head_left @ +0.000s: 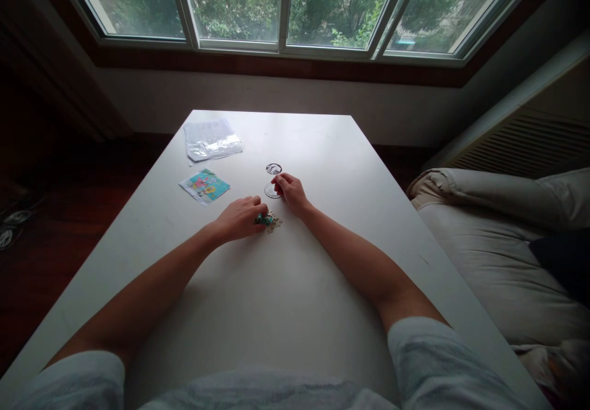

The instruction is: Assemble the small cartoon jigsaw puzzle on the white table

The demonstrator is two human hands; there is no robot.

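Near the middle of the white table, my left hand (240,218) curls over a small heap of what look like jigsaw puzzle pieces (273,223), some teal and some pale brown. Its fingers and thumb close around part of the heap. My right hand (291,192) is just beyond, fingertips pinched together at the edge of a clear round disc or shallow case (268,192). Whether it grips the rim or a small piece is hidden by the fingers. Behind that lies a second round, shiny thing with a dark rim (273,168).
A colourful picture card (206,185), seemingly in clear plastic, lies left of my hands. Farther back is a clear plastic sleeve with paper (212,140). A pale sofa (488,244) stands along the right, and windows (281,10) are beyond the table (322,133).
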